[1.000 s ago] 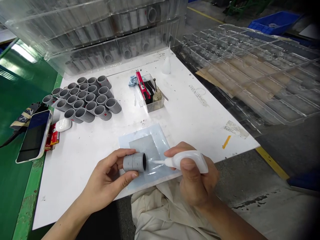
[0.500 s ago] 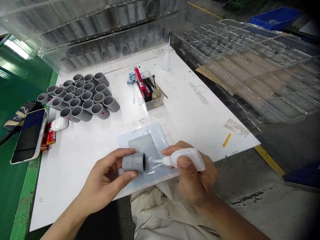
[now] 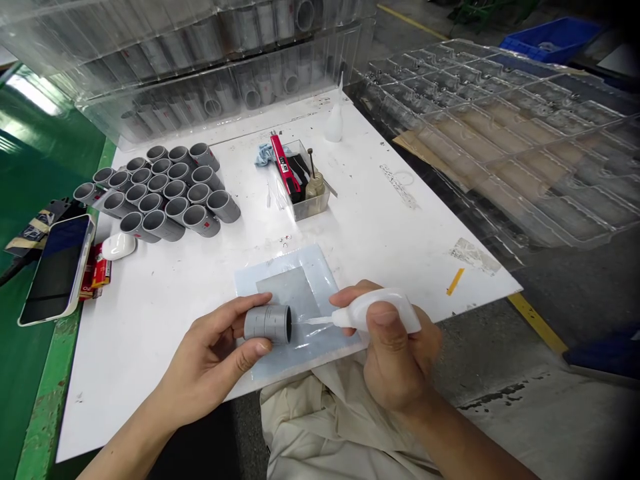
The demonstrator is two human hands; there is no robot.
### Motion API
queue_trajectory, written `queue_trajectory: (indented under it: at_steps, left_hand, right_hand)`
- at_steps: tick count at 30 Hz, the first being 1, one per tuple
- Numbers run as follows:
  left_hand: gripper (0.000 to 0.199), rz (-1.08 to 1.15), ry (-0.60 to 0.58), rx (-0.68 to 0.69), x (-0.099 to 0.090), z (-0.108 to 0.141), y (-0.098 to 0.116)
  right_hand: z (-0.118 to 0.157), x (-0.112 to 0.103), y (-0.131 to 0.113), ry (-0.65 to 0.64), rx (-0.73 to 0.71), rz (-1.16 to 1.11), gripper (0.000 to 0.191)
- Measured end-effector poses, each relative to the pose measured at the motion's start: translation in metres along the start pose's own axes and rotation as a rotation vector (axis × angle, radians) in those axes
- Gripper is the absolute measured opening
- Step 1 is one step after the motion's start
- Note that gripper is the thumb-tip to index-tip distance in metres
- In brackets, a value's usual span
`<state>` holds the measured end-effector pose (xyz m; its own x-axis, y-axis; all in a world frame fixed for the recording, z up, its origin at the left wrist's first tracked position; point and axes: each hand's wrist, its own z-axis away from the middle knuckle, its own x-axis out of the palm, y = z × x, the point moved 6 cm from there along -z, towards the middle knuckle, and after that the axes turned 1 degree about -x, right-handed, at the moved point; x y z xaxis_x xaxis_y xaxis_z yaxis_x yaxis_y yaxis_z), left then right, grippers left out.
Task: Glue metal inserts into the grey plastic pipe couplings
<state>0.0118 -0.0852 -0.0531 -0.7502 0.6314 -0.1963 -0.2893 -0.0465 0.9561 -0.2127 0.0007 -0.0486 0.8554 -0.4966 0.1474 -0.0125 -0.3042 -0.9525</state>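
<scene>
My left fingers (image 3: 246,357) grip the tube (image 3: 266,324) sideways above the counter (image 3: 165,287); my right fingers (image 3: 389,327) grasp the bottle (image 3: 361,309). Nozzle (image 3: 321,321) faces the rim; steady aim and light pressure advised.

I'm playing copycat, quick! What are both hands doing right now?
Left hand: closed around a short gray tube.
Right hand: closed around a white squeeze bottle, nozzle pointing toward the tube.
</scene>
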Motion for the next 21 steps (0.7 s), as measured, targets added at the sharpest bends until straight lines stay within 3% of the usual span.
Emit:
queue_trajectory:
  at_steps: [12,21]
  left_hand:
    - [0.041,-0.004,0.021,-0.010,-0.0006,-0.0008,0.0017]
    - [0.040,-0.013,0.032,-0.014,-0.0008,-0.0002,0.0023]
  right_hand:
    - [-0.0034,0.0033,-0.0026,-0.077,0.027,0.047,0.032]
    - [-0.0067,0.0049,-0.0040,-0.043,0.056,0.057,0.036]
